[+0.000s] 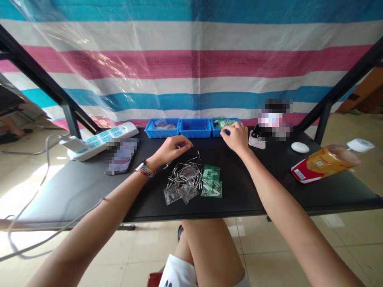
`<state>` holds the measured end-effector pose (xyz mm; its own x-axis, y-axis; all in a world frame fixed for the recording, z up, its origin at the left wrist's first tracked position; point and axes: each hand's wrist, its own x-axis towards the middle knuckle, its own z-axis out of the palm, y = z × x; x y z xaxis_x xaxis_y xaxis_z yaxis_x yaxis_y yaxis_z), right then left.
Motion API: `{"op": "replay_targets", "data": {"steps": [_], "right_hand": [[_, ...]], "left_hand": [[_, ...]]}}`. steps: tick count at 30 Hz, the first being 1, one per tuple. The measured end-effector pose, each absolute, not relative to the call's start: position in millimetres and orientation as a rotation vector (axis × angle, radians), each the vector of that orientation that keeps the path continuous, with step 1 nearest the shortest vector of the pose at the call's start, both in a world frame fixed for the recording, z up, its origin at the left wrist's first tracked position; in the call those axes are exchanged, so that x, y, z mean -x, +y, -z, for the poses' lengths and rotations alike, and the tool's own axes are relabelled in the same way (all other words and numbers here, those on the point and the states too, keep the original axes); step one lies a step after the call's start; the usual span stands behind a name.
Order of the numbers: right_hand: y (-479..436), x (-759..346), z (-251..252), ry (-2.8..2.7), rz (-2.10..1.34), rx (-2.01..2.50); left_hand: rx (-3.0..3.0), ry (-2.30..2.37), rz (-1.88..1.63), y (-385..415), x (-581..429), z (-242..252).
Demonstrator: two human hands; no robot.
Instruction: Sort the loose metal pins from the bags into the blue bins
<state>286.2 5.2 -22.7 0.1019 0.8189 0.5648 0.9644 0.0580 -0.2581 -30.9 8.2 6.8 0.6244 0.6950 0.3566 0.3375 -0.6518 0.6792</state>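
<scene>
Holds the left hand [172,150] inward, narrowly curled, just beyond thin silver metal pins [186,175], heaped on the black bench [236,199] with long axes pointing many ways. Holds the right hand [235,137] forward, bent, at the rightmost blue plastic box [217,132]; cannot tell either grip.

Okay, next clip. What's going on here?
A person sits at a black table with both hands out over it. The right hand is at the right blue bin, which holds green bags; whether the fingers grip one can't be made out. The left hand is in front of the bins, with nothing visible in it. Nearer the person lie a pile of loose metal pins, some clear bags and two more green bags.
</scene>
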Motion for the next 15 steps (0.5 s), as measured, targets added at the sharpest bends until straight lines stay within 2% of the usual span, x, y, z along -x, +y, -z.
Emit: {"op": "replay_targets", "data": {"steps": [8, 15], "right_hand": [[-10, -266, 13, -1.803, 0.44, 1.47], [-22, -232, 24, -2.335, -0.181, 0.921]], "left_hand": [[-2.429, 0.725, -0.673, 4, 26, -4], [-2.458, 0.753, -0.689, 9, 28, -3]]}}
